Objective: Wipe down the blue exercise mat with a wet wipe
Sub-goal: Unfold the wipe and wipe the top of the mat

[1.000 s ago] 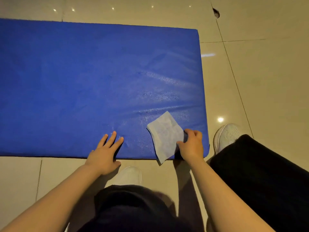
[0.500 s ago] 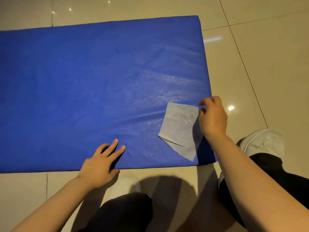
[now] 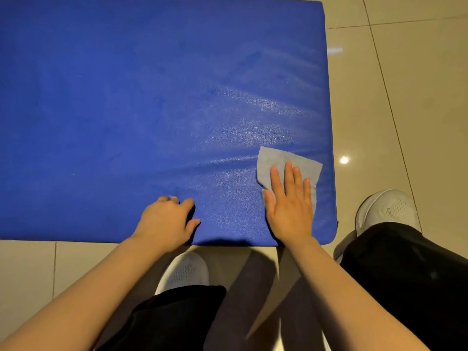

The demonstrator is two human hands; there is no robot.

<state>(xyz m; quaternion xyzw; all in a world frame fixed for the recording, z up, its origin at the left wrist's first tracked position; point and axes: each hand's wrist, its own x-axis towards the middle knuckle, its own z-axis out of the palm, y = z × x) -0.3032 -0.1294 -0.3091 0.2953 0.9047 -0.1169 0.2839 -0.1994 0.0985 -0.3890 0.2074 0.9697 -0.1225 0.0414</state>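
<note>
The blue exercise mat (image 3: pixel 152 110) lies flat on the tiled floor and fills most of the view. A pale wet wipe (image 3: pixel 281 160) is spread on its near right corner. My right hand (image 3: pixel 288 203) lies flat on the wipe with straight fingers, pressing it onto the mat. My left hand (image 3: pixel 167 221) rests on the mat's near edge, fingers bent with the tips on the surface, holding nothing. Shiny wet streaks show on the mat beyond the wipe.
Glossy beige floor tiles (image 3: pixel 405 97) surround the mat on the right and near sides. My white shoes (image 3: pixel 387 209) (image 3: pixel 184 271) and black trouser legs (image 3: pixel 405 287) are close to the mat's near edge.
My right hand has let go of the wipe's corner, laid the wipe flat near the mat's right corner and pressed its palm on it. My left fingers have curled slightly.
</note>
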